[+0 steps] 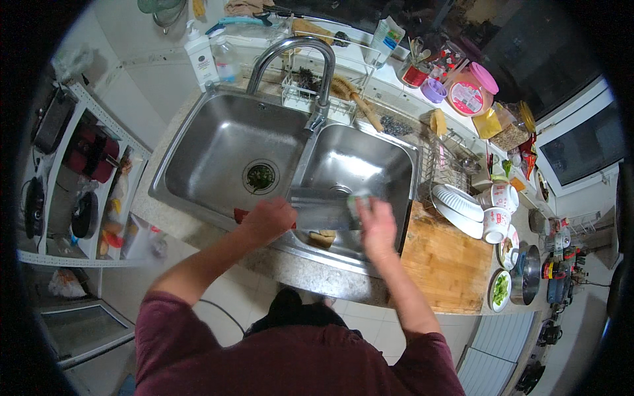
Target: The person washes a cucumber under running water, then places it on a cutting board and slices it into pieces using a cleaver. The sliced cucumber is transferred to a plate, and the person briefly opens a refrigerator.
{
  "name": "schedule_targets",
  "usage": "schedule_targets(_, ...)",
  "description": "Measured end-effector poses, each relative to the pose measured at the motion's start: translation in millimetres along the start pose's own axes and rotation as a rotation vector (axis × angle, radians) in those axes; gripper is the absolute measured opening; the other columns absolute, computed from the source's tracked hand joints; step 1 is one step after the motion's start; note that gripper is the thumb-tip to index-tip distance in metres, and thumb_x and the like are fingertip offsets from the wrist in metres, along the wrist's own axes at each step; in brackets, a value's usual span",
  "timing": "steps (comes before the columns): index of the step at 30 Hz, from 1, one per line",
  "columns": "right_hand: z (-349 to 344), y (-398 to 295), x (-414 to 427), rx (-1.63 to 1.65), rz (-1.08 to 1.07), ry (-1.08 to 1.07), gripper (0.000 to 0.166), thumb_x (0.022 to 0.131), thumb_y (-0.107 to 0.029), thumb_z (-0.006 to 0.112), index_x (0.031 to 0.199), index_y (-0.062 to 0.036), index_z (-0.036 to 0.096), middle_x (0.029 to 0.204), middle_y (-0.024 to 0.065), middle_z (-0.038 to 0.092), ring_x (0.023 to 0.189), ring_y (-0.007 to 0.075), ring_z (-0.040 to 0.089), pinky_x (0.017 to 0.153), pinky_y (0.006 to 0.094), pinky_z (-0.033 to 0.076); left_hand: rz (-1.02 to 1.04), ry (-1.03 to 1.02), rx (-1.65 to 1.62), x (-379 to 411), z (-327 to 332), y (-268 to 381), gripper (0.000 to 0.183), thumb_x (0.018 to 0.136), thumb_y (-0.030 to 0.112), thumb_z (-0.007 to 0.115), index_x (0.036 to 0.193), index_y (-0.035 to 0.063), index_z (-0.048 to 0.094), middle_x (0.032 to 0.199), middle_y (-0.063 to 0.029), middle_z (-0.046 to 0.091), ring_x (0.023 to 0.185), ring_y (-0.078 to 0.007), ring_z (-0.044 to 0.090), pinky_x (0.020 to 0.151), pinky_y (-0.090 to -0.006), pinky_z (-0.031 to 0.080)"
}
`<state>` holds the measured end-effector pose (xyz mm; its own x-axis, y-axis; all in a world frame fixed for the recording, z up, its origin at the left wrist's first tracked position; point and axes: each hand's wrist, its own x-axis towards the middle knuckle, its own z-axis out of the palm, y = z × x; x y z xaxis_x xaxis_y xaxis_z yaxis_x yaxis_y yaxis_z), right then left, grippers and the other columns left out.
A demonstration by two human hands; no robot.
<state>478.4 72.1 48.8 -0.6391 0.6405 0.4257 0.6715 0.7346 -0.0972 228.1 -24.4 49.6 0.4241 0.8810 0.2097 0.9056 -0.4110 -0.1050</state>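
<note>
My left hand (pixel 270 221) grips the red handle (pixel 240 215) of a kitchen cleaver, near the front rim of the double sink. Its wide metal blade (pixel 322 210) lies flat-looking across the right basin (pixel 329 143), pointing right. In my right hand (pixel 378 227) is a small pale scrubbing pad or cloth (pixel 357 200), blurred, at the blade's far end. Below the blade, a tan sponge-like piece (pixel 322 240) rests in the right basin. Green scraps (pixel 260 177) sit in the drain strainer of the left basin (pixel 213 148).
A chrome faucet (pixel 327 74) arches behind the divider. Right of the sink lies a wooden cutting board (pixel 441 262), with white plates (pixel 458 210) and cups (pixel 497 225) beyond it. A wooden-handled brush (pixel 366 111) leans at the back near a wire rack (pixel 446 158).
</note>
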Motion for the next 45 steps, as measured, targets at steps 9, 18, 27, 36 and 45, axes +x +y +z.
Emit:
schedule_targets(9, 36, 32, -6, -0.111, 0.086, -0.238, 0.036, 0.072, -0.01, 0.054, 0.107, -0.0153, 0.058, 0.102, 0.0095, 0.052, 0.088, 0.0255, 0.051, 0.071, 0.0345, 0.047, 0.074, 0.038, 0.006, 2, 2, 10, 0.011, 0.064, 0.014, 0.059, 0.065, 0.0123, 0.049, 0.065, -0.0016, 0.047, 0.066, -0.0165, 0.051, 0.052, -0.0275, 0.044)
schedule_targets(18, 9, -35, 25, 0.152, -0.205, -0.062, 0.048, 0.064, -0.004, 0.056, 0.111, -0.0119, 0.055, 0.105, 0.0098, 0.053, 0.09, 0.025, 0.051, 0.072, 0.0362, 0.046, 0.035, 0.133, -0.045, 1, 13, 16, 0.01, 0.063, 0.015, 0.057, 0.064, 0.0126, 0.047, 0.065, -0.0012, 0.047, 0.065, -0.0147, 0.05, 0.05, -0.0278, 0.043)
schedule_targets(27, 52, 66, 19, -0.203, 0.294, -0.459, 0.022, 0.063, -0.01, 0.059, 0.084, -0.0104, 0.065, 0.095, 0.0098, 0.057, 0.093, 0.0265, 0.052, 0.071, 0.0357, 0.049, 0.074, 0.004, -0.06, -2, 8, 18, 0.009, 0.065, 0.01, 0.058, 0.067, 0.0103, 0.049, 0.067, -0.0036, 0.049, 0.069, -0.0173, 0.052, 0.055, -0.0298, 0.045)
schedule_targets(36, -4, -47, 9, 0.059, -0.182, -0.051, 0.036, 0.065, -0.006, 0.058, 0.1, -0.0111, 0.059, 0.097, 0.012, 0.055, 0.081, 0.0221, 0.052, 0.062, 0.0335, 0.046, -0.098, -0.097, -0.103, -5, 11, 7, 0.013, 0.065, 0.006, 0.06, 0.074, 0.0063, 0.051, 0.073, -0.008, 0.051, 0.074, -0.0226, 0.055, 0.061, -0.0331, 0.048)
schedule_targets(45, 30, 61, -41, -0.012, 0.266, -0.235, 0.022, 0.063, -0.004, 0.057, 0.084, -0.0062, 0.058, 0.085, 0.0123, 0.053, 0.085, 0.0305, 0.052, 0.071, 0.0393, 0.045, -0.162, -0.002, 0.045, -20, -2, -14, 0.012, 0.064, 0.009, 0.062, 0.07, 0.0087, 0.052, 0.071, -0.0046, 0.053, 0.071, -0.0182, 0.056, 0.057, -0.0301, 0.047)
